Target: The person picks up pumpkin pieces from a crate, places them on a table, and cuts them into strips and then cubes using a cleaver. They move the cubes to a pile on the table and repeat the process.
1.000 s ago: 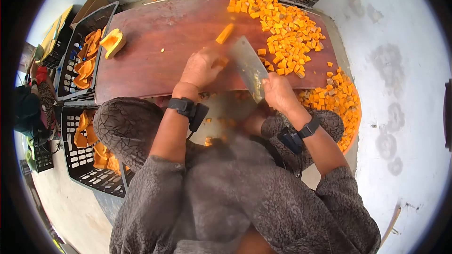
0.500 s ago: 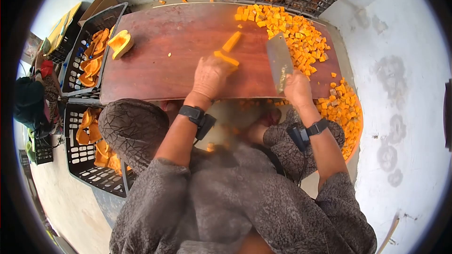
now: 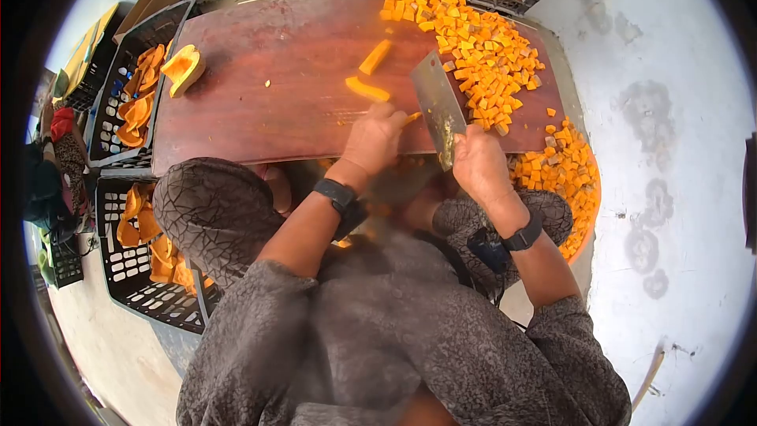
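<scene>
Two orange squash strips lie on the long reddish-brown wooden board (image 3: 260, 102): the straight orange squash strip (image 3: 376, 56) farther out from the left hand (image 3: 374, 140), and the curved orange squash strip (image 3: 367, 89) just beyond its knuckles. That hand presses closed on a thin orange squash sliver (image 3: 412, 117) at the near edge of the board. The right hand (image 3: 478, 162) is clenched around the handle of one broad steel cleaver (image 3: 438, 105), blade just beside the left fingers. One heap of small orange squash cubes (image 3: 481, 51) spreads beyond the cleaver.

Half a second ago the cleaver stood farther right, against the heap; it has swung in toward the left hand, which has drawn back to the board's near edge.

One round orange basin of cubes (image 3: 572, 170) sits right of the right hand; two black plastic crates of squash peelings (image 3: 134, 99) lie far left, on a pale concrete floor (image 3: 678, 150).
</scene>
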The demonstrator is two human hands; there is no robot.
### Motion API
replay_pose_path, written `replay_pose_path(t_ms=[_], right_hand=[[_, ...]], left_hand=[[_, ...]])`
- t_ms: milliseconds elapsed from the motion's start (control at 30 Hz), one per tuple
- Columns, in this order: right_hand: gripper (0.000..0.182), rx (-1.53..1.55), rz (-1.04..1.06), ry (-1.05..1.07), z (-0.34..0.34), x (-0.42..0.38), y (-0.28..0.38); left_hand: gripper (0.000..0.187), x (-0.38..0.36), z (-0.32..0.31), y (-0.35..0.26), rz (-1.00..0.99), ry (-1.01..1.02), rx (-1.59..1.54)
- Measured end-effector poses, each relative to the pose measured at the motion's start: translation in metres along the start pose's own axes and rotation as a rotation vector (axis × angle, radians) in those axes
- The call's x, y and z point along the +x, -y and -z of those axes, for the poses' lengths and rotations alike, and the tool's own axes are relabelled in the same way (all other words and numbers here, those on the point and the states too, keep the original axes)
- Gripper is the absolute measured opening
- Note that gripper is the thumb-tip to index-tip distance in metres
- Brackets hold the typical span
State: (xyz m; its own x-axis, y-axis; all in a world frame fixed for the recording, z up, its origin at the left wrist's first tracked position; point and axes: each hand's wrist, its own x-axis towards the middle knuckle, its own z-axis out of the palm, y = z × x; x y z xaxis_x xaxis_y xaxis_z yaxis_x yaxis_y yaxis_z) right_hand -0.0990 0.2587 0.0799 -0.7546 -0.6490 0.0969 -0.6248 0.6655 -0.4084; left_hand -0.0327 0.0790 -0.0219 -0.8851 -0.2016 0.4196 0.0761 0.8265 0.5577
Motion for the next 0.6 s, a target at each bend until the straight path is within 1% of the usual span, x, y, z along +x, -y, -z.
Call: replay_pose_path(t_ms=[67,133,267,400,467,500,567,600], right_hand=[[0.019,-0.048,-0.069,0.046,-0.001,0.000,0.005],[0.018,-0.063,-0.063,0.053,-0.002,0.000,0.005],[0.016,-0.138,-0.060,0.090,-0.010,0.004,0.000],[0.014,-0.163,-0.016,0.089,-0.036,0.022,0.003],[0.013,-0.160,-0.079,0.003,-0.049,0.042,0.000],[0.013,-0.158,-0.071,-0.002,-0.051,0.050,-0.003],[0.021,-0.149,-0.180,-0.001,-0.050,0.063,-0.017],[0.022,-0.067,-0.203,-0.049,-0.049,0.065,-0.020]], left_hand=[[0.019,0.002,-0.007,0.002,-0.027,-0.016,-0.063],[0.013,0.007,-0.013,0.000,-0.035,-0.048,-0.092],[0.008,0.011,-0.021,0.003,-0.028,-0.087,-0.152],[0.011,0.008,-0.021,0.006,-0.022,-0.058,-0.167],[0.013,0.010,-0.017,0.007,-0.030,-0.059,-0.155],[0.017,0.008,-0.016,0.007,-0.047,-0.045,-0.183],[0.020,0.009,-0.010,0.008,-0.066,-0.041,-0.206],[0.021,0.008,-0.008,0.008,-0.078,-0.038,-0.257]])
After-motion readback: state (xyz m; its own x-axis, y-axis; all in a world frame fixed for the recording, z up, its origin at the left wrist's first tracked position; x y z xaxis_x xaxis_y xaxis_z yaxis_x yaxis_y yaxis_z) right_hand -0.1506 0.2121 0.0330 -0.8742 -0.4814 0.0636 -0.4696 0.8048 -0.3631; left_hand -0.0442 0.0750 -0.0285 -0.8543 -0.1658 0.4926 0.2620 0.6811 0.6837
